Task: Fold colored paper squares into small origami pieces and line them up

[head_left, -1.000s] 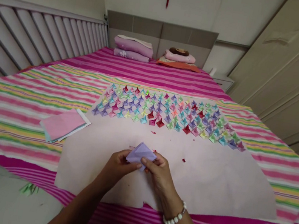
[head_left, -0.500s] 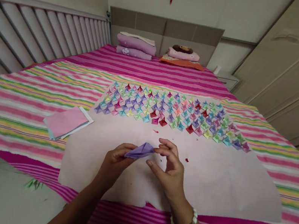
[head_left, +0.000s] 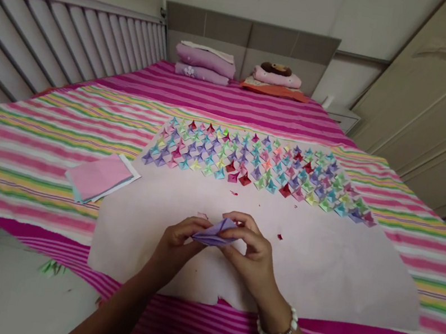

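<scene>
A folded piece of purple origami paper [head_left: 214, 235] is held between my two hands, above a large pale sheet [head_left: 337, 277]. My left hand [head_left: 178, 242] pinches its left end, fingers closed. At the other end, my right hand [head_left: 250, 248] grips the paper between thumb and fingers; a white bead bracelet [head_left: 278, 333] circles that wrist. Beyond my hands, rows of small folded paper pieces [head_left: 244, 179] in many colours stand on the far part of the sheet.
A stack of pink, white and bluish paper [head_left: 99, 176] lies left of the sheet on the striped bed cover [head_left: 36, 158]. Small red scraps [head_left: 279, 237] dot the sheet. Folded bedding [head_left: 205, 64] sits by the headboard. Green paper bits [head_left: 52, 268] lie on the floor.
My right hand has moved left and closed onto the right end of the purple paper. The paper has shifted slightly right and turned more level. The view has tilted a little.
</scene>
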The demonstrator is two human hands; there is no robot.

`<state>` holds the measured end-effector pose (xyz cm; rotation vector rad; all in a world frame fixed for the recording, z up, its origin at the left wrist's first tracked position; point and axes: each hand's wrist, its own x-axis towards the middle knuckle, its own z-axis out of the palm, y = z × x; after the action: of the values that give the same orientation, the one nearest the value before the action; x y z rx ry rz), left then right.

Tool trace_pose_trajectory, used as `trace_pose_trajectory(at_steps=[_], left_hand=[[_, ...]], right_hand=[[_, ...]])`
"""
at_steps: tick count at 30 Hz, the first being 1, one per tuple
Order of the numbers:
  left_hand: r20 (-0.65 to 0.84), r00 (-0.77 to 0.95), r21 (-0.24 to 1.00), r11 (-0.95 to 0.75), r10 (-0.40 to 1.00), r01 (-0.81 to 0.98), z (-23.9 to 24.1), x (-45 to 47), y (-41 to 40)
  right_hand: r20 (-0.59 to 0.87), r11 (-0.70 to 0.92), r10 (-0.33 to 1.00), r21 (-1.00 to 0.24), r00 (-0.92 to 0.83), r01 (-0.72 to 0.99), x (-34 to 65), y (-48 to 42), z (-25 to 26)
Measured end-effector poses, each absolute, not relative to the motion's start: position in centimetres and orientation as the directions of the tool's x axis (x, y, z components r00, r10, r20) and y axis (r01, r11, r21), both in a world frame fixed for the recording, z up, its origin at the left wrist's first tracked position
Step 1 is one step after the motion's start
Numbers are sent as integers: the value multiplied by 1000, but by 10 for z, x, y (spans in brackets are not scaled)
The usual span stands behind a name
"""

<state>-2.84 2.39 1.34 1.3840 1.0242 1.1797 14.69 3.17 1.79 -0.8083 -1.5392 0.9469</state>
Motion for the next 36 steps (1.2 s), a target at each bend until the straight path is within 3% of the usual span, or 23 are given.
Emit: trace_pose_trajectory(at_steps=[7, 13, 19, 27, 36], left_hand=[[-100, 113, 980, 117, 989, -159, 5, -18, 21], [-140, 78, 976, 151, 987, -157, 2, -13, 18], [-59, 84, 978, 74, 995, -194, 6, -14, 16], [-6, 91, 998, 12, 996, -61, 11, -27, 17], [172, 141, 985, -173, 975, -5, 11, -29, 15]], right_hand=[[312, 301, 932, -950, -182, -89, 149, 36, 7], [104, 84, 985, -986, -139, -143, 145, 34, -5], [2, -14, 990, -993, -141, -114, 144, 34, -6], [92, 80, 988, -992, -126, -95, 146, 30, 0], [17, -7, 993, -979, -114, -206, 143, 28, 9]])
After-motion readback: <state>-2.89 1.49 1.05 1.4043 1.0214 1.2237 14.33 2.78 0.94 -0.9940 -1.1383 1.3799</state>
